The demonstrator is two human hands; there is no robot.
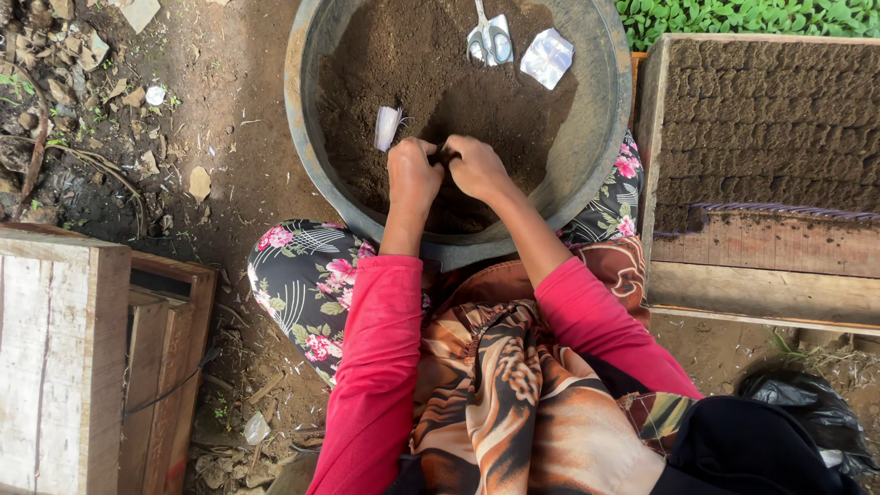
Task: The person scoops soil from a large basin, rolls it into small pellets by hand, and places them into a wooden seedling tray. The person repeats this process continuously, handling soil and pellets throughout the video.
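Note:
My left hand (412, 171) and my right hand (475, 167) are pressed close together over dark soil (431, 64) inside a big round grey basin (600, 110). The fingers of both hands curl around something small and dark between them; what it is stays hidden. A small clear plastic bag (387, 127) stands in the soil just left of my left hand. Farther back in the basin lie a pair of scissors (489, 38) and a crumpled silvery packet (547, 58). Pink sleeves cover both forearms.
A wooden tray (761, 266) on the right holds rows of packed soil blocks (770, 119). Wooden crates (82, 348) stand at the left. A black plastic bag (807, 403) lies at lower right. Bare earth with stones and litter surrounds the basin; green seedlings (752, 14) grow at top right.

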